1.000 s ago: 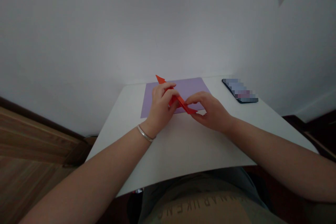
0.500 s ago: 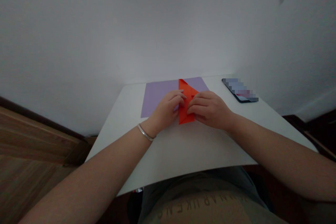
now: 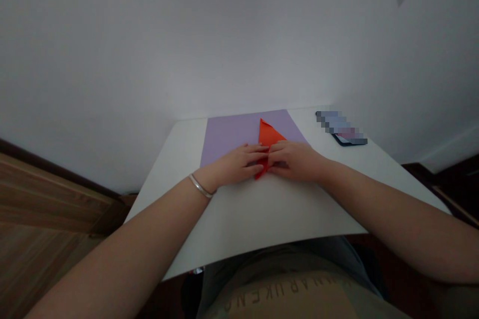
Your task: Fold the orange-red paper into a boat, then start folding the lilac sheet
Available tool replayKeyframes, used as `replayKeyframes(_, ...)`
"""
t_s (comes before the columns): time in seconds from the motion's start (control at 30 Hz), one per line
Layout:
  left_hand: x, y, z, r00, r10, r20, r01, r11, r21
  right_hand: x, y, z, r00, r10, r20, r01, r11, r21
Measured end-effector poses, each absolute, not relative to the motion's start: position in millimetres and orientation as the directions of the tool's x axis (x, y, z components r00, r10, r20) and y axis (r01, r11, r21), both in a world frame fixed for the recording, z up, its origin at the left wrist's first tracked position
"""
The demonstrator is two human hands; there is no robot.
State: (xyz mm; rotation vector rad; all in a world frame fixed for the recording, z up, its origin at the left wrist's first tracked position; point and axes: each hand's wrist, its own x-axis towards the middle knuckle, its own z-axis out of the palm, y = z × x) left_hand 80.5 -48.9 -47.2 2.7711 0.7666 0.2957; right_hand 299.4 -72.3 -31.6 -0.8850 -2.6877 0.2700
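A folded orange paper (image 3: 268,135) lies flat on a purple sheet (image 3: 228,135), its tip pointing away from me. My left hand (image 3: 239,165), with a silver bracelet on the wrist, presses on the paper's near left part with fingers stretched flat. My right hand (image 3: 295,160) presses on the near right part, its fingers also lying flat. The fingertips of both hands meet over the paper's middle, and its near half is hidden under them.
The white table (image 3: 262,209) stands against a white wall. A dark phone (image 3: 346,132) lies at the table's far right. Wooden flooring shows to the left, past the table's left edge.
The orange paper was held up and turned between both hands; now it lies flat on the purple sheet. Both hands have lowered and flattened onto it.
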Motion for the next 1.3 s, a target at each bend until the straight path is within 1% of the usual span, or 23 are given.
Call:
replayKeyframes(0.1,77.3,-47.6,-45.7,0.842,0.535,0.068,0.493,-0.814,0.308,299.3,-70.2,-34.2,-0.757,0.610,0.235,0.547,0.788,-0.283)
replayKeyframes(0.2,74.6,-45.6,-46.3,0.849,0.526,0.043,0.480,-0.803,0.353,297.6,-70.1,-36.3,-0.736,0.634,0.238,0.567,0.769,-0.295)
replayKeyframes(0.27,74.1,-45.3,-46.4,0.860,0.509,0.037,0.463,-0.809,0.361,295.9,-71.1,-36.9,-0.716,0.658,0.234,0.592,0.750,-0.296)
replayKeyframes(0.4,76.5,-46.7,-45.0,0.864,0.497,0.086,0.438,-0.823,0.361,292.7,-73.1,-37.2,-0.689,0.685,0.238,0.618,0.726,-0.301)
replayKeyframes(0.63,78.4,-41.7,-48.8,0.869,0.473,0.147,0.378,-0.825,0.421,290.8,-71.7,-42.5,-0.656,0.717,0.238,0.645,0.695,-0.318)
replayKeyframes(0.77,78.6,-38.5,-53.0,0.865,0.472,0.169,0.362,-0.821,0.441,292.2,-72.7,-44.0,-0.612,0.740,0.279,0.685,0.672,-0.280)
replayKeyframes(0.83,78.8,-38.7,-53.7,0.862,0.480,0.165,0.369,-0.816,0.444,294.5,-73.5,-42.9,-0.654,0.694,0.301,0.656,0.719,-0.230)
replayKeyframes(0.93,78.2,-39.9,-54.1,0.852,0.503,0.146,0.398,-0.803,0.444,299.3,-73.9,-40.6,-0.795,0.531,0.294,0.506,0.847,-0.161)
replayKeyframes(1.0,77.1,-40.1,-54.8,0.845,0.518,0.134,0.417,-0.794,0.442,301.9,-73.7,-39.6,-0.852,0.447,0.272,0.424,0.894,-0.143)
replayKeyframes(1.07,75.7,-39.6,-56.1,0.841,0.525,0.128,0.423,-0.787,0.448,303.2,-73.7,-39.0,-0.865,0.431,0.257,0.409,0.902,-0.137)
replayKeyframes(1.2,74.0,-37.1,-58.2,0.843,0.524,0.123,0.420,-0.784,0.458,303.0,-75.0,-37.0,-0.870,0.439,0.226,0.418,0.898,-0.137)
replayKeyframes(1.3,74.1,-35.5,-58.8,0.852,0.510,0.118,0.413,-0.793,0.448,302.6,-76.7,-33.1,-0.876,0.437,0.203,0.423,0.900,-0.109)
